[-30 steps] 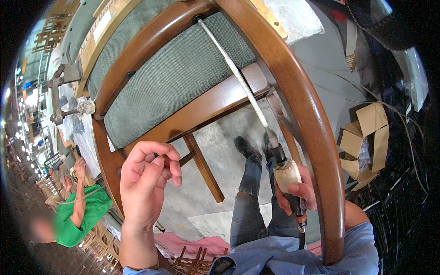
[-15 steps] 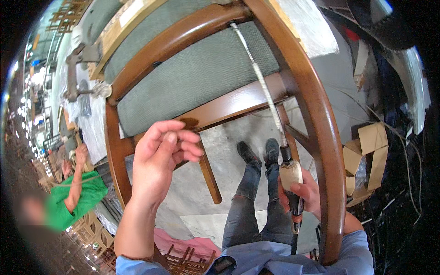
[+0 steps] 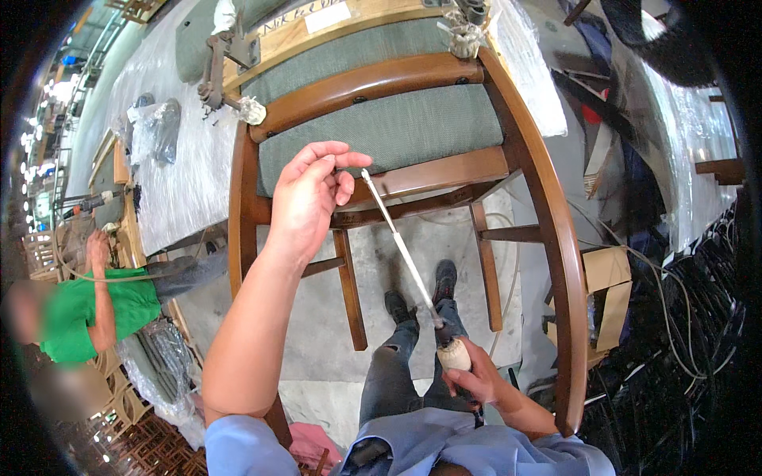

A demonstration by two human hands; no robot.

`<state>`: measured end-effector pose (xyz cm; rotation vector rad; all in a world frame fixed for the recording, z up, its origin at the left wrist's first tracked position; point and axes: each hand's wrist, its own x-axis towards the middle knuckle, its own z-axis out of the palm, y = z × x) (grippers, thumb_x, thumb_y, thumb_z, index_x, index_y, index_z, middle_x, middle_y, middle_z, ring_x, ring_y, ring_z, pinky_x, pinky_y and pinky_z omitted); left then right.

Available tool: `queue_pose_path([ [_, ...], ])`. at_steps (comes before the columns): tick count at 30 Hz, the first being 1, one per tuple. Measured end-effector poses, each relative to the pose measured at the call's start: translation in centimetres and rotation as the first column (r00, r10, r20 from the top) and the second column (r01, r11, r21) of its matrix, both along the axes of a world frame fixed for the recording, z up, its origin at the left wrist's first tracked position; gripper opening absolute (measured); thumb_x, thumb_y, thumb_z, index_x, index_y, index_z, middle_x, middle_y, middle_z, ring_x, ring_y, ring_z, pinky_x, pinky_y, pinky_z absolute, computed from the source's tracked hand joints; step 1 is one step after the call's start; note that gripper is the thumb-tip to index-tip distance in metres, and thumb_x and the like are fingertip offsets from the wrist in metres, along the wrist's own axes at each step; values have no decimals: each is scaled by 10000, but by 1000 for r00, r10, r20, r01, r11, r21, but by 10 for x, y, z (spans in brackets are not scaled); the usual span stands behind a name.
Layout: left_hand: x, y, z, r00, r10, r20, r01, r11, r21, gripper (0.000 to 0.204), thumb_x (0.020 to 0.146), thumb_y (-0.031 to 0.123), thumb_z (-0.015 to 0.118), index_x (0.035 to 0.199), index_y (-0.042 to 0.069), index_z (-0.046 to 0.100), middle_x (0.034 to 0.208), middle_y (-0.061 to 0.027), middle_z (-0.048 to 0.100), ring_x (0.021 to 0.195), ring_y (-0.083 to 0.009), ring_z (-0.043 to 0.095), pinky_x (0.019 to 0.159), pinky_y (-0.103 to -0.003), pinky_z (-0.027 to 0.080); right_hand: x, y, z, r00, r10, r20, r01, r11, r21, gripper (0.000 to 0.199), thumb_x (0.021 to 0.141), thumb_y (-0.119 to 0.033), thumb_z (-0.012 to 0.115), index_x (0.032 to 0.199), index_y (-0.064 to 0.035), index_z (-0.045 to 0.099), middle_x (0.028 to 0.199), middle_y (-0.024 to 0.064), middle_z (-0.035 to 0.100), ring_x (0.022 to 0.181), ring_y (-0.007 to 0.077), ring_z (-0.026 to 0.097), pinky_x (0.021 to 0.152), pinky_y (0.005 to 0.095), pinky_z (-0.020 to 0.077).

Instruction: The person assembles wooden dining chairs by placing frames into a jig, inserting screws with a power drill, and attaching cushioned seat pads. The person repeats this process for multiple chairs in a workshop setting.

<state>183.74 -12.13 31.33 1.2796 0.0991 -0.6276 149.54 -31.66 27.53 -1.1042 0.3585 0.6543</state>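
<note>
Holding a long tool [image 3: 405, 254] by its pale rounded handle, the right hand [image 3: 475, 379] sits nearest the viewer, below the wooden chair [image 3: 548, 238] and over the person's own knees in grey jeans [image 3: 397, 373]; its grip is shut around that handle, fingers wrapped, and the thin pale shaft runs up and left from it to the chair's seat rail; the tip meets the underside of the front rail, just beside the left fingertips; the left hand [image 3: 311, 197] is raised in front of the chair's grey-green upholstered seat [image 3: 381, 127], thumb and forefinger pinched narrowly together at the shaft's tip, the other fingers loosely curled; whether something small is held in that pinch cannot be told; the chair lies tipped with its seat toward the bench [image 3: 182, 182] and its brown legs and stretchers pointing toward the viewer, one curved rail sweeping down its right side; black shoes [image 3: 444, 278] show on the concrete floor between the chair's legs; past the chair, the bench is wrapped in clear plastic film, with metal clamps [image 3: 226, 67] at the chair's upper left; left of the chair, well apart, another person in a green shirt [image 3: 75, 313] bends over; flat cardboard pieces [image 3: 607, 297] lie right of the chair.
</note>
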Motion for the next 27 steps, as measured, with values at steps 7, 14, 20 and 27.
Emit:
queue_pose_path([
  [7, -1, -9, 10, 998, -62, 10, 62, 995, 77, 230, 1041, 123, 510, 1241, 13, 537, 1043, -133, 697, 702, -69, 486, 634, -217, 404, 3, 36, -2, 997, -70, -17, 71, 997, 36, 392, 951, -220, 622, 1246, -18, 462, 806, 68, 606, 595, 155, 603, 551, 290, 505],
  [14, 2, -4, 0, 994, -97, 42, 88, 980, 180, 265, 1036, 170, 534, 1255, 24, 568, 963, -95, 709, 677, -52, 473, 605, -207, 391, 13, 28, 3, 990, -67, -123, 80, 991, 104, 420, 931, -237, 623, 1250, -22, 455, 786, 97, 603, 601, 175, 602, 545, 305, 520],
  [20, -1, -1, -7, 995, -38, 91, 16, 972, 235, 262, 1032, 190, 564, 1228, 18, 588, 925, -70, 703, 684, -48, 483, 623, -202, 393, 20, 18, -17, 994, -31, -104, 54, 972, 231, 444, 937, -285, 633, 1238, -3, 469, 772, 75, 594, 564, 168, 596, 536, 299, 487],
  [27, -4, 0, -13, 988, 17, 152, -49, 977, 209, 264, 1027, 174, 567, 1200, -24, 596, 898, -63, 685, 685, -47, 481, 616, -217, 391, 22, 21, -39, 973, 14, -229, 129, 793, 595, 497, 871, -393, 661, 1113, 12, 503, 675, 119, 587, 499, 213, 595, 548, 351, 495],
])
